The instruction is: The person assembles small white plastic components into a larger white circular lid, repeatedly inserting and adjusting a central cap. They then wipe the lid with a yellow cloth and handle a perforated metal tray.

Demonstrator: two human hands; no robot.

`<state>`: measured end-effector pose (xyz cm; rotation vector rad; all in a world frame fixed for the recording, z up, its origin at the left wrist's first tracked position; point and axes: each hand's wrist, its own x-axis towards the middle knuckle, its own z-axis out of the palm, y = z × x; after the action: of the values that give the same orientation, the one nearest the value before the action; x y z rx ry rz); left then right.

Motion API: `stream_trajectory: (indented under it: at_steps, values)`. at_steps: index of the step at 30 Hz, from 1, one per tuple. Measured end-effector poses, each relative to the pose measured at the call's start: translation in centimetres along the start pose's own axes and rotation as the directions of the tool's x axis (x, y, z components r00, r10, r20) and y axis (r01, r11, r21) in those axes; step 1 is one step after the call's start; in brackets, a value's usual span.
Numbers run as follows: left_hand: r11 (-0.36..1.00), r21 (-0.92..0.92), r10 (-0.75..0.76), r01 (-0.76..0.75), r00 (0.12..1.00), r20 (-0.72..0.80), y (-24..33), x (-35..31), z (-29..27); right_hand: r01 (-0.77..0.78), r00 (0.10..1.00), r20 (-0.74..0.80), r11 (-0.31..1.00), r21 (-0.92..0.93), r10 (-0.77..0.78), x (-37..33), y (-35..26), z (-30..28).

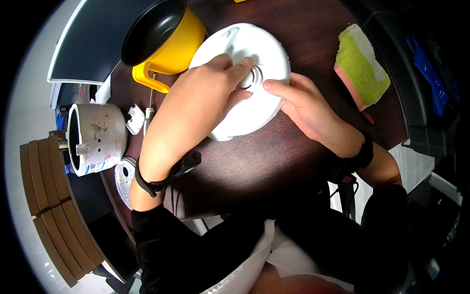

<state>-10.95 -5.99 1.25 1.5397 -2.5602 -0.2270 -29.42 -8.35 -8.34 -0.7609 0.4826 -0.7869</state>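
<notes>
White round plastic lid (254, 59) lies flat on the dark wooden table (293, 161), just right of the tilted yellow pot with a black inside (169, 41). The left hand (205, 93) rests across its left half, fingertips (245, 63) pressed at the central hub, while the right hand (306, 105) steadies its right edge, index finger touching the hub. Whatever sits in the hub is hidden beneath the fingers, and the lid's lower left part is covered by the left hand.
</notes>
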Motion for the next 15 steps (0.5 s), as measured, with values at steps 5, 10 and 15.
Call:
stream_trajectory:
  at_steps: [5, 10, 15]
  values:
    - [0.998, 0.053, 0.042, -0.039, 0.998, -0.042, -0.2, -0.1, 0.4, 0.016, 1.000, 0.009, 1.000, 0.015, -0.016, 0.1, 0.1, -0.1]
    - [0.991, -0.084, -0.116, 0.107, 0.987, -0.112, 0.7, -1.1, 0.3, 0.040, 0.999, 0.015, 0.998, -0.047, -0.040, -0.1, 0.3, 0.0]
    - [0.937, -0.281, -0.281, 0.207, 0.925, -0.255, 1.6, -2.7, 1.0, 0.140, 0.989, 0.092, 0.917, -0.374, -0.113, -0.8, 0.1, 0.6]
